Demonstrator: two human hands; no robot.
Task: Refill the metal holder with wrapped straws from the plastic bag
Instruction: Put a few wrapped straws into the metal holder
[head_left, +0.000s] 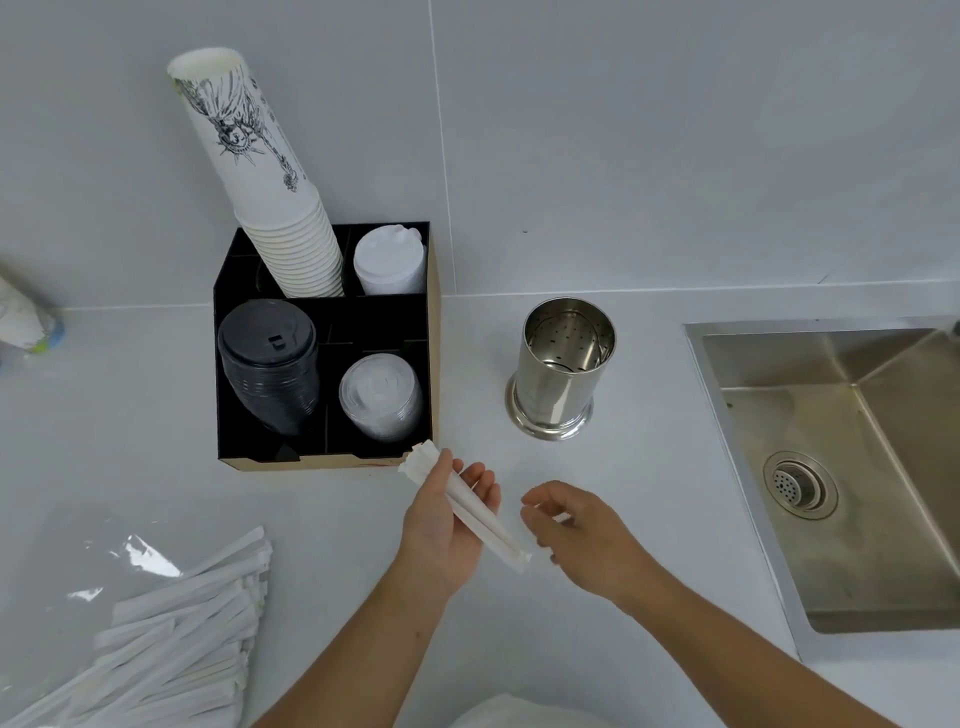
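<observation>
Holder (561, 364): metal, perforated, upright on counter (597, 519) between black organiser (322, 457) and sink (831, 467); appears empty, so refill judged barely begun. Straws (475, 512): small wrapped bundle gripped in left hand (447, 530), not yet at holder. Right hand (576, 525): fingers loosely curled, holding nothing, just beside bundle's lower end. Bag (104, 571): clear plastic, near left, many wrapped straws spilling from it. Remaining: drop this bundle in, then transfer more from bag.
</observation>
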